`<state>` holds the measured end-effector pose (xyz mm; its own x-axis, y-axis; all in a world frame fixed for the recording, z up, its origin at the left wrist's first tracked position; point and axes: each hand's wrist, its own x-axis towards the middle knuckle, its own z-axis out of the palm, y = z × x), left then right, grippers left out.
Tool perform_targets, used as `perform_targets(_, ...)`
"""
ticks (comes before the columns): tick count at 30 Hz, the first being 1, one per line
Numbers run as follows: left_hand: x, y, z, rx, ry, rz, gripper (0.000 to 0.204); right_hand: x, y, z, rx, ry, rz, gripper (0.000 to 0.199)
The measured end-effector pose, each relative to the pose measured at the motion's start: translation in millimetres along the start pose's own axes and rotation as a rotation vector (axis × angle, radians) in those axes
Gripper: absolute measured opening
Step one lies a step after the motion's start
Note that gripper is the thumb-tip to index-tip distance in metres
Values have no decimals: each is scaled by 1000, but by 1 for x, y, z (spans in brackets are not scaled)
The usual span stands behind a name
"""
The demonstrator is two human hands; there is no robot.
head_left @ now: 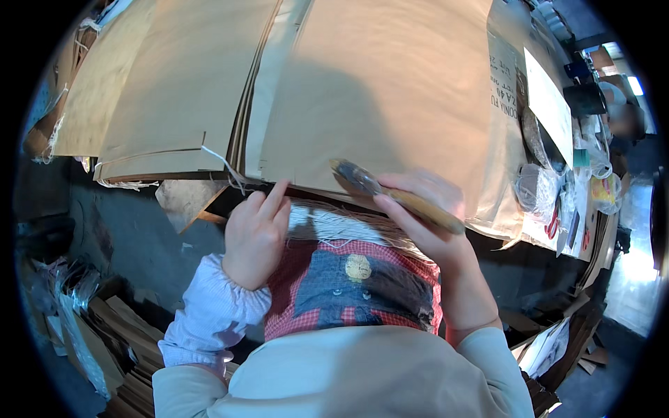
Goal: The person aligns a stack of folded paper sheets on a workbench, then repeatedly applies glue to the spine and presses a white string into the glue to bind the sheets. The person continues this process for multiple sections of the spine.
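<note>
My right hand (432, 209) is closed around a wooden-handled tool (359, 180) with a dark, worn front end, held just above a brown paper sheet (341, 97). The tool's exact kind does not show. My left hand (252, 240) is at the sheet's near edge, its index finger stretched out to a corner and nothing visible in it. Beside that fingertip, a white string (224, 161) hangs over the edge of a stack of brown sheets (167, 97) on the left. A bundle of pale strings (348, 221) lies across my lap, over a red checked apron (293, 317).
To the right are a clear plastic container (536, 189), red-handled scissors (552, 224), a white sheet (547, 90) and plastic bags. Cardboard pieces (132, 324) stand below left, with more scraps (592, 359) below right. A wooden-edged board (188, 202) juts from under the stack.
</note>
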<state>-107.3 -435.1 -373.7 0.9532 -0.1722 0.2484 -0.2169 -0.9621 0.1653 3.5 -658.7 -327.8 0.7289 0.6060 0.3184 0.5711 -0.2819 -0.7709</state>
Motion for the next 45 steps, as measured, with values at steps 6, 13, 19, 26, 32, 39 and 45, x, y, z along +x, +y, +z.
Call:
perform_targets(6,12,7,20,39,-107,-7,10,13,7,10,-94,-68,69,15)
perform_targets(13,12,7,24,64,-125,6,11,8,7,30,139,22,262,10)
perform_targets(19,10,8,23,1,-162,-51,8,-30,27,-37,-72,196,581,6)
perform_targets(26,14,14,25,18,-137,-59,4,-57,57,-75,-573,276,494,12)
perform_targets(32,14,10,16,-125,-190,-105,4,-96,59,-146,509,703,505,19)
perform_targets(39,17,21,-33,-793,-279,-328,8,-189,130,-215,-1276,250,426,35)
perform_targets(45,22,50,-85,-1103,-210,-210,15,-154,34,-25,68,-149,278,33)
